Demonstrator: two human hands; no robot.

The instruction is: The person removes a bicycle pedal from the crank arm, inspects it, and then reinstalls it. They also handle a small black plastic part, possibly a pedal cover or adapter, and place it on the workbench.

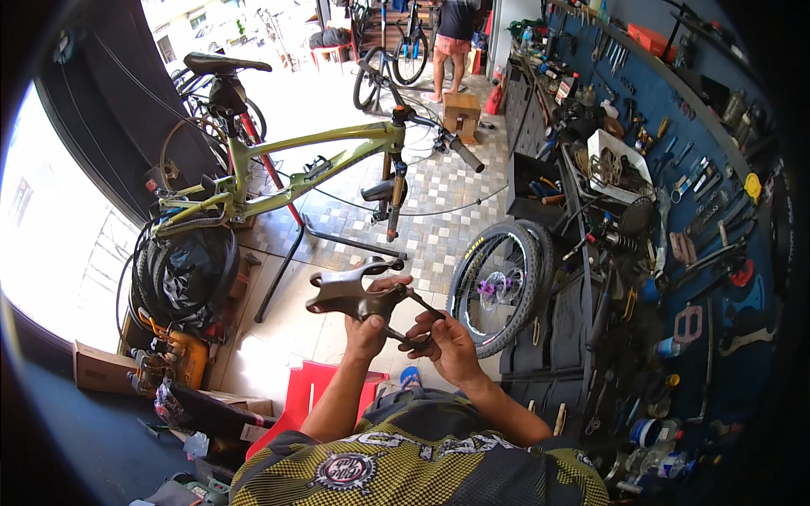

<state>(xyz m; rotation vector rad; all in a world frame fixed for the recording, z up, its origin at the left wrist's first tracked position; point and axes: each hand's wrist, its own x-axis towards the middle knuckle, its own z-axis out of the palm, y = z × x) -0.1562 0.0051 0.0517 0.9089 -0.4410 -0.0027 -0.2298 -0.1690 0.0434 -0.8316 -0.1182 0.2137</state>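
the left hand (365,337), fingers curled, is holding the dark forked bracket (342,292) while the right hand (453,344), nearly closed, is gripping its prong ends, steady support probably helping.

Strong daylight enters through the wide, bright shop doorway (287,42) at the top and the tall, white, curved-looking opening (55,228) at left, both partly blown out. Glare whitens the grey-and-beige checkered tile floor (434,190), while the dark blue, tool-hung wall panel (675,126) at right sits dimmer. Soft highlights show on the dark brown, forked metal part (342,291), fairly crisp mid-frame; distant detail turns soft. Fisheye distortion bends straight edges, and black vignetting swallows the corners
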